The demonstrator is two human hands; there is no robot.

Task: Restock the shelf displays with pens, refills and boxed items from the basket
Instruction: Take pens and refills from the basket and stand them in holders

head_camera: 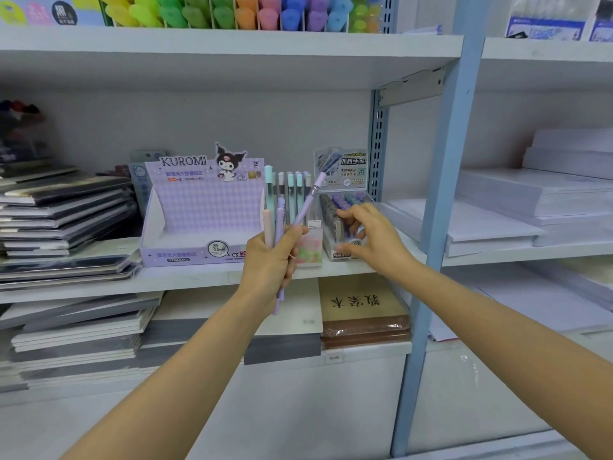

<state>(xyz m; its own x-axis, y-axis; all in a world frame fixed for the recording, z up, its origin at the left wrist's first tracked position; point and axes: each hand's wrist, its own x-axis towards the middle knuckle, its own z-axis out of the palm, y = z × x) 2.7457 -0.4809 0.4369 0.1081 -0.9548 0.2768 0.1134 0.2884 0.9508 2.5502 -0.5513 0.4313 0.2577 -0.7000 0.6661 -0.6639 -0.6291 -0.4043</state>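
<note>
Shelf front: left hand grips pens, right hand at box

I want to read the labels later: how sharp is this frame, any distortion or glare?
Head view: centre fairly sharp, KUROMI box lettering readable; right hand slightly blurred; notebook stacks at left soft; wide-angle lens tilts the blue upright; even light, no strong glare.

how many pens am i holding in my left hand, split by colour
lilac pens: 2
peach pen: 1
total: 3, all gripped in the left hand
</note>
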